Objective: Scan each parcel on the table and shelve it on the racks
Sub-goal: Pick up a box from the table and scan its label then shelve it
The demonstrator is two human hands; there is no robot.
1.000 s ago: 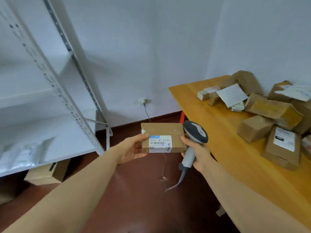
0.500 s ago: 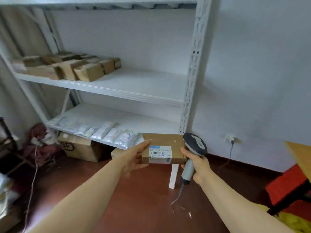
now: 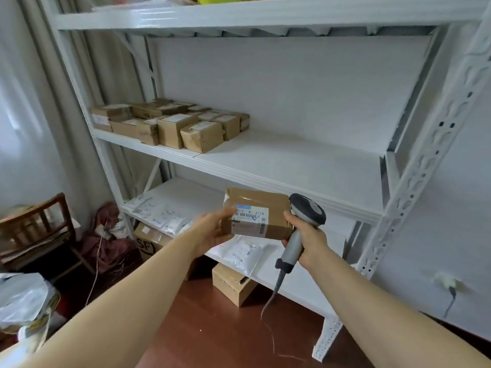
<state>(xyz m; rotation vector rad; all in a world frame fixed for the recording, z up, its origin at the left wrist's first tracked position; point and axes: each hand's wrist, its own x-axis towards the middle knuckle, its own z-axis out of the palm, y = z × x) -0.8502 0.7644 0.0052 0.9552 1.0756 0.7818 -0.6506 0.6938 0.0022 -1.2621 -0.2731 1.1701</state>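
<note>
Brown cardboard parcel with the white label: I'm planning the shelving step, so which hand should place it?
Likely left. The left hand holds the brown cardboard parcel; the right hand grips the grey handheld scanner.

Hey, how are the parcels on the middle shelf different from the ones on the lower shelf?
The middle-shelf parcels are brown cardboard boxes; the lower-shelf parcels are white plastic mailers. The boxes are blocky and packed together at the left end; the mailers lie flat. Both carry printed labels.
</note>
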